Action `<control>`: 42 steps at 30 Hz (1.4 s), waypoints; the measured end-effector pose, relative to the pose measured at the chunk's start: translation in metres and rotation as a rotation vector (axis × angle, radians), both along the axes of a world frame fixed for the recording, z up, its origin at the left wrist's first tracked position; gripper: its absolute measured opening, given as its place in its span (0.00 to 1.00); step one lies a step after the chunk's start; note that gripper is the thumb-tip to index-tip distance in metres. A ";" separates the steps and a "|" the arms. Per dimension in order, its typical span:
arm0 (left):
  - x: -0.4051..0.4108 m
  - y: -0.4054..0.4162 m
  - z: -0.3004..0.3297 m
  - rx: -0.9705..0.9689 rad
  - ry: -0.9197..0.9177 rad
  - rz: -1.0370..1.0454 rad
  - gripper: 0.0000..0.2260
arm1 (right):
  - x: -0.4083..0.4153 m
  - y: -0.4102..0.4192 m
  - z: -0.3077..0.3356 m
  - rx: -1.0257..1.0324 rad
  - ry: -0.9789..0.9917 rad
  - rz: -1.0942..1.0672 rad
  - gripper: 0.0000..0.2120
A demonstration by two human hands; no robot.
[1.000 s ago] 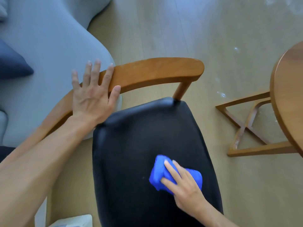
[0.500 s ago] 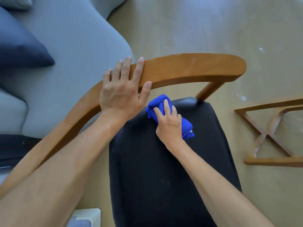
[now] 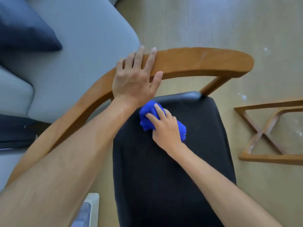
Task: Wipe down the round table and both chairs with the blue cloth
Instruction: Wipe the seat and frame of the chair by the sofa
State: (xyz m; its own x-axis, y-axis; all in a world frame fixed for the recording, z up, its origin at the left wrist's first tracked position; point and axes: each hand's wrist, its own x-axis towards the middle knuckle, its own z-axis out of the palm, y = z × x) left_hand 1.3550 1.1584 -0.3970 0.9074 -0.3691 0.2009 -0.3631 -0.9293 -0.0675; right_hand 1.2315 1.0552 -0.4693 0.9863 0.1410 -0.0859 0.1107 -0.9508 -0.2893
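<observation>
Wooden chair with a curved brown backrest rail and a black padded seat fills the middle of the head view, seen from above. Beyond the fingertips of the left hand, across the rail, lies a grey upholstered sofa with a dark navy cushion on it, well off to the left of those fingers. Pale wood-look floor spreads out past the rail and to the right. Far to the right of the right hand's fingers, well apart from them, a crossed brown wooden table base stands on the floor; the tabletop itself is out of view.

Left hand rests palm-down on the backrest rail, its fingers straight and slightly spread, the tips reaching over the rail's far edge and the thumb lying along the near edge. It holds nothing.

Right hand sits just below and to the right of the left wrist, on the far-left part of the black seat. Its fingers are bent over a bunched bright blue cloth, pressing it down against the seat; the cloth bulges out ahead of the fingertips and shows again behind the knuckles on the right side. The thumb is hidden under the hand.

Near the bottom edge, below the left forearm, a small white rounded-corner object sits on the floor.
</observation>
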 end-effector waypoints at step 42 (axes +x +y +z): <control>-0.001 -0.001 0.001 -0.030 0.039 -0.004 0.27 | -0.048 -0.067 -0.018 -0.081 0.005 -0.085 0.26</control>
